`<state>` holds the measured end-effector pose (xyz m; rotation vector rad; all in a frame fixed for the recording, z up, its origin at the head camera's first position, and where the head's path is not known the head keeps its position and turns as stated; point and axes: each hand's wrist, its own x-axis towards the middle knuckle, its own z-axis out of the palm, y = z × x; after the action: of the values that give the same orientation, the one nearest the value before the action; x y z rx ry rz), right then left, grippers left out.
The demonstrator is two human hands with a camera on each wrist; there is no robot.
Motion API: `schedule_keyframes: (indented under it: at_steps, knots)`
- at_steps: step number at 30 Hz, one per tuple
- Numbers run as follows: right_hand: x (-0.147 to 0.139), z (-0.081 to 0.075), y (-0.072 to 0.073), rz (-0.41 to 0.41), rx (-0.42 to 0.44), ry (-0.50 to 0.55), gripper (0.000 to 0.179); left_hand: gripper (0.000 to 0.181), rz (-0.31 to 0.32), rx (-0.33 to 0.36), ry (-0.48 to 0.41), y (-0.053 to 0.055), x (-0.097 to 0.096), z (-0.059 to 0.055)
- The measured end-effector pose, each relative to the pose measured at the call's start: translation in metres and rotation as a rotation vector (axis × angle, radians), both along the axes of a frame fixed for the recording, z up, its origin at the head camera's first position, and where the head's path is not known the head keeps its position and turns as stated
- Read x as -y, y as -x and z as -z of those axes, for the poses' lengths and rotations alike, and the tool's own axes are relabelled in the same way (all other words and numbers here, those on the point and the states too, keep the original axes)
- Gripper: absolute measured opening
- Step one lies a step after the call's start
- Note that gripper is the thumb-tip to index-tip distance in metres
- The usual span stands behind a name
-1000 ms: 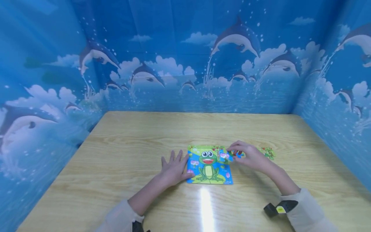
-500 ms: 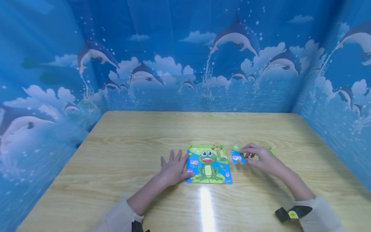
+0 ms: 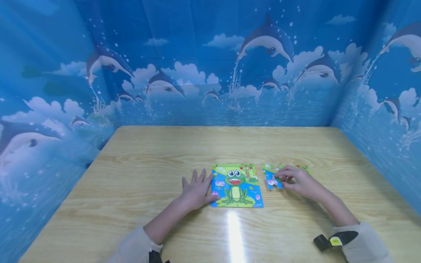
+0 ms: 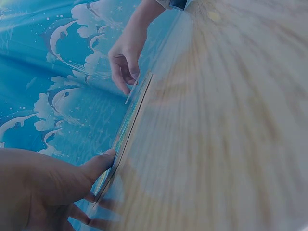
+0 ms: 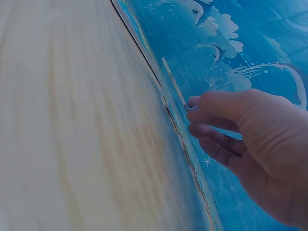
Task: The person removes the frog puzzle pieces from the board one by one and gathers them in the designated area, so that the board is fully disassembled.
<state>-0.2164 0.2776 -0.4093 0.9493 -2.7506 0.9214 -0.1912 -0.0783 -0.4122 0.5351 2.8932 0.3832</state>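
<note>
A square frog picture board (image 3: pixel 236 187) lies flat on the table. My left hand (image 3: pixel 196 191) is spread at its left side, fingers straight, with the thumb over the board's edge; the left wrist view shows this thumb (image 4: pixel 98 165) from the side. To the right of the board, my right hand (image 3: pixel 297 180) pinches a jigsaw piece (image 3: pixel 271 182) printed blue and green with a pink flower. In the right wrist view the thin piece (image 5: pixel 173 82) stands out tilted from the fingertips, above a row of joined pieces (image 5: pixel 187 156). Part of that row is hidden under the hand.
More puzzle pieces (image 3: pixel 303 167) with green print and red spots show behind the right hand. The wood-grain table (image 3: pixel 164 153) extends around the board. A blue dolphin curtain (image 3: pixel 197 73) hangs along its back and sides.
My right hand has drawn back from the frog board's upper right to the right, carrying the jigsaw piece beside the other pieces. The left hand has stayed in place.
</note>
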Motion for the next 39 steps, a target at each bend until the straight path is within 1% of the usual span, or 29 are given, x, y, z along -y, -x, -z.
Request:
schedule_keyframes:
  at_steps: [8,11,20,29,39]
  knots:
    - [-0.003,0.009,0.002,0.025,0.06,-0.015,0.032,0.081,-0.002,0.003,-0.008,-0.001,0.0,-0.001]
    - [-0.003,0.01,0.001,0.02,0.06,-0.022,0.031,0.081,-0.002,0.005,-0.008,-0.002,0.0,0.0]
    - [-0.003,0.01,0.001,0.034,0.083,-0.051,0.031,0.081,-0.006,0.007,-0.003,-0.001,-0.001,0.0]
    - [-0.005,0.012,0.002,0.027,0.074,-0.051,0.032,0.081,-0.004,0.009,-0.001,-0.001,-0.001,-0.001]
    - [-0.005,0.011,0.002,0.034,0.148,-0.028,0.033,0.08,0.002,0.006,0.001,0.0,-0.001,-0.001]
